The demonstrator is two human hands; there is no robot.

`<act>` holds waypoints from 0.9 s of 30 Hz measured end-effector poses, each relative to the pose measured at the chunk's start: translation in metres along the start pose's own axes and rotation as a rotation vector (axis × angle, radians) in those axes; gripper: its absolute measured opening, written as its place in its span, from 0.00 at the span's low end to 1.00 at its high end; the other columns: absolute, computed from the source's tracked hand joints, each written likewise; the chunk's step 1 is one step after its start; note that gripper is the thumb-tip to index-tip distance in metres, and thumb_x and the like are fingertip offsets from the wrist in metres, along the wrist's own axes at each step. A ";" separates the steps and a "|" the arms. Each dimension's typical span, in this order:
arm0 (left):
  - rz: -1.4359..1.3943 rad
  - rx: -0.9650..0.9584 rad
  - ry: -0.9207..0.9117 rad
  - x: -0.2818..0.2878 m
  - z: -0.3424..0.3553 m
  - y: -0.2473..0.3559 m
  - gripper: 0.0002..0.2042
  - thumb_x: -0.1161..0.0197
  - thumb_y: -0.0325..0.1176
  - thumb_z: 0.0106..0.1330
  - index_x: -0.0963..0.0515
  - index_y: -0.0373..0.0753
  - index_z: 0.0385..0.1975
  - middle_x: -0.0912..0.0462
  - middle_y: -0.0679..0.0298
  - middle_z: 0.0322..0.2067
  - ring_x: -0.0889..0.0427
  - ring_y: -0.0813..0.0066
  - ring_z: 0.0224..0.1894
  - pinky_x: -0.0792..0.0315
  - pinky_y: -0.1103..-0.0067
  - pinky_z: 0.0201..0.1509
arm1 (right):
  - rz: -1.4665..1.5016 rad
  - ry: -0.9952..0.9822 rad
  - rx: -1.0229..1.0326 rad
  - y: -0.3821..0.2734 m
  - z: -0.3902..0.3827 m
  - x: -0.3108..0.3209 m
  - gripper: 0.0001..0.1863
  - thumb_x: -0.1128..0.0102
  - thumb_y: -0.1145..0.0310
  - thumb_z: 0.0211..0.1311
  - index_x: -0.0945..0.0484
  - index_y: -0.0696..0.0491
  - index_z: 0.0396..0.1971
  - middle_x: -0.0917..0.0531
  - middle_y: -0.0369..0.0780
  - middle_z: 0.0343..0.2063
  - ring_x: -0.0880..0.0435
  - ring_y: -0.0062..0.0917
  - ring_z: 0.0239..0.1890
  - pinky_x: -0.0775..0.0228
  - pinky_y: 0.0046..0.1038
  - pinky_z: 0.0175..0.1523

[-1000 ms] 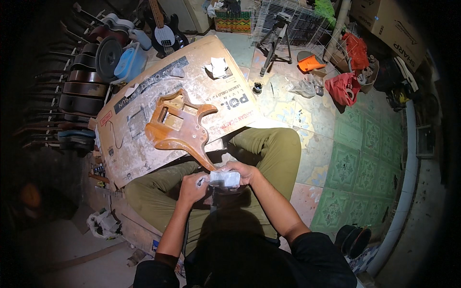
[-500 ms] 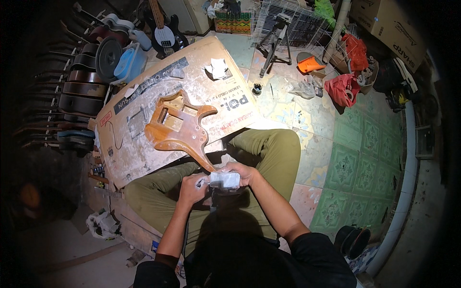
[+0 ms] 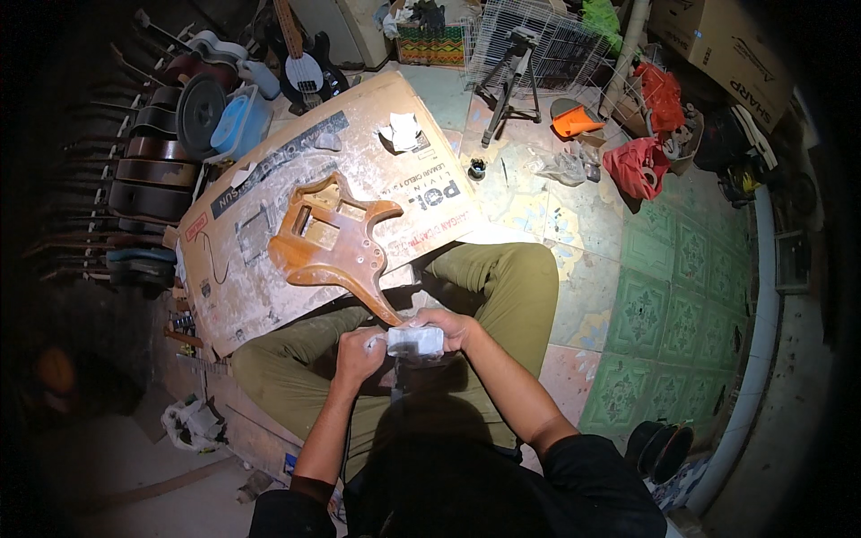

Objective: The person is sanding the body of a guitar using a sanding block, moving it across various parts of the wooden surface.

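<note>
A pale grey, dusty rectangular block [image 3: 415, 342] is in front of my lap, its flat face up. My right hand [image 3: 446, 327] is closed around the block's far right side. Just left of the block, my left hand [image 3: 360, 354] is closed with fingers pressed together. What they hold, if anything, is hidden. Beyond my hands, an orange-brown electric guitar body [image 3: 345, 235] with cut-out cavities lies on a dusty flattened cardboard sheet [image 3: 256, 300]. Its narrow lower horn points toward my hands, close to the block.
Crumpled white paper [image 3: 402, 133] and a grey scrap [image 3: 328, 142] lie on the cardboard. Guitars [image 3: 148, 197] line the left side, and a black bass [image 3: 309, 72] stands behind. A tripod [image 3: 511, 85], red bags [image 3: 637, 169] and a small dark jar [image 3: 477, 168] are to the right.
The block and my right hand have shifted slightly to the left. My left hand has turned a little and stays closed. The guitar body rests in the same place on the cardboard.
</note>
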State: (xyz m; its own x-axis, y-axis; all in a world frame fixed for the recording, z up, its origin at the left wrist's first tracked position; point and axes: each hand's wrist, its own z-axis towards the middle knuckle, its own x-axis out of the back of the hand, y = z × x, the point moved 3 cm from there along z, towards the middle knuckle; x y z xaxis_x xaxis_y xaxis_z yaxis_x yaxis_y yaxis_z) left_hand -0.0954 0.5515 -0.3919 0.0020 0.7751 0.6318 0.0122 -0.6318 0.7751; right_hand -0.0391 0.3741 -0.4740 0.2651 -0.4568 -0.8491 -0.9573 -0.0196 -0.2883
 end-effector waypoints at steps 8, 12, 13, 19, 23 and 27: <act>0.011 0.065 -0.054 0.002 -0.003 0.002 0.07 0.38 0.27 0.55 0.17 0.33 0.31 0.17 0.47 0.27 0.15 0.50 0.31 0.22 0.67 0.36 | 0.041 0.030 0.009 -0.005 -0.005 -0.004 0.22 0.38 0.52 0.58 0.17 0.54 0.43 0.14 0.36 0.31 0.15 0.22 0.26 0.24 0.24 0.28; 0.007 0.034 -0.025 -0.001 -0.004 -0.001 0.07 0.38 0.27 0.55 0.17 0.33 0.32 0.16 0.47 0.27 0.15 0.50 0.30 0.22 0.68 0.36 | 0.019 -0.062 -0.028 -0.002 -0.002 -0.001 0.26 0.41 0.54 0.59 0.21 0.58 0.51 0.14 0.40 0.40 0.14 0.26 0.34 0.22 0.28 0.38; -0.022 0.033 -0.009 -0.001 -0.004 -0.003 0.07 0.37 0.27 0.55 0.17 0.33 0.32 0.16 0.47 0.27 0.14 0.50 0.30 0.22 0.68 0.36 | 0.000 -0.064 -0.070 0.000 -0.002 0.000 0.31 0.43 0.56 0.60 0.24 0.61 0.59 0.15 0.45 0.48 0.13 0.29 0.42 0.21 0.31 0.48; -0.109 0.032 0.087 -0.001 -0.005 -0.002 0.07 0.36 0.25 0.54 0.17 0.32 0.33 0.16 0.50 0.27 0.13 0.54 0.30 0.22 0.69 0.36 | 0.023 0.047 -0.033 -0.004 -0.002 -0.002 0.29 0.43 0.48 0.58 0.18 0.56 0.50 0.13 0.39 0.35 0.15 0.25 0.27 0.24 0.27 0.28; -0.052 0.092 0.211 0.006 -0.008 0.009 0.09 0.33 0.22 0.52 0.20 0.33 0.33 0.16 0.53 0.29 0.14 0.54 0.31 0.21 0.69 0.37 | 0.149 -0.005 0.075 -0.015 -0.009 -0.007 0.33 0.46 0.47 0.57 0.20 0.58 0.54 0.13 0.42 0.37 0.15 0.27 0.25 0.25 0.28 0.25; -0.004 -0.162 0.174 0.013 -0.005 0.023 0.11 0.28 0.23 0.49 0.21 0.35 0.32 0.17 0.54 0.29 0.16 0.53 0.31 0.22 0.68 0.37 | 0.243 -0.374 0.056 -0.014 -0.011 -0.011 0.35 0.48 0.46 0.57 0.22 0.60 0.56 0.14 0.46 0.35 0.16 0.30 0.22 0.29 0.26 0.18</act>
State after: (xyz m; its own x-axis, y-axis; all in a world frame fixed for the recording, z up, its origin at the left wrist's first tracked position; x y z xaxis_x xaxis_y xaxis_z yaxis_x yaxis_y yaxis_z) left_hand -0.1001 0.5474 -0.3659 -0.1699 0.7739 0.6101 -0.1483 -0.6321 0.7605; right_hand -0.0302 0.3697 -0.4554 0.0666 -0.0889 -0.9938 -0.9920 0.1016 -0.0755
